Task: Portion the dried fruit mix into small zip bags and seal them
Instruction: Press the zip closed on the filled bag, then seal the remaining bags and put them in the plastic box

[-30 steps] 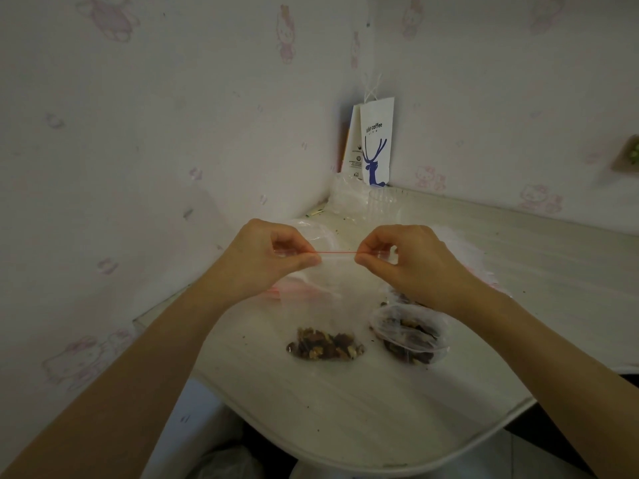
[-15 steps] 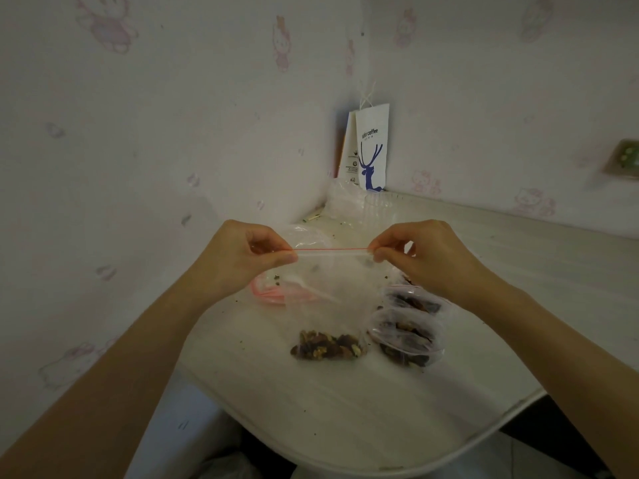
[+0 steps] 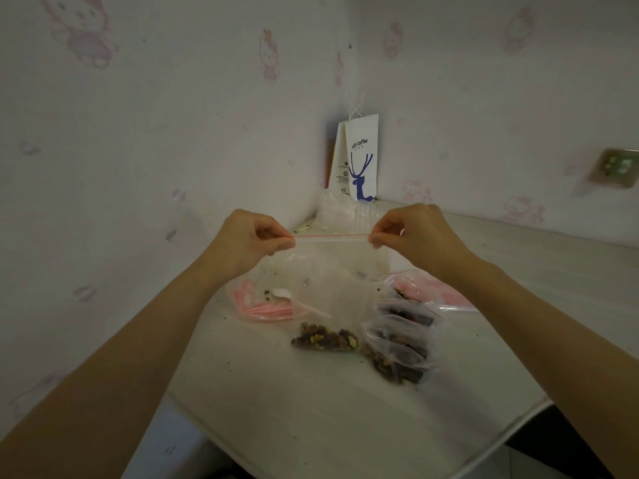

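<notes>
A clear zip bag (image 3: pixel 328 285) with a red zip strip hangs upright between my hands, and dried fruit mix (image 3: pixel 325 338) sits at its bottom, at the table surface. My left hand (image 3: pixel 249 242) pinches the left end of the strip. My right hand (image 3: pixel 411 236) pinches the right end. The strip is stretched straight between them. Several filled small bags (image 3: pixel 401 344) lie just right of the held bag. A white plastic spoon (image 3: pixel 297 302) lies behind it.
The white table (image 3: pixel 311 409) fits into a wall corner; its rounded front edge is near me. Pink-edged empty zip bags (image 3: pixel 259 305) lie at left and more (image 3: pixel 439 288) at right. A white paper coffee bag (image 3: pixel 359 157) stands in the corner behind clear plastic packaging (image 3: pixel 342 212).
My hands have moved apart along the zip strip, the right hand sliding rightward to the bag's end. The visible strip between them has grown longer.
</notes>
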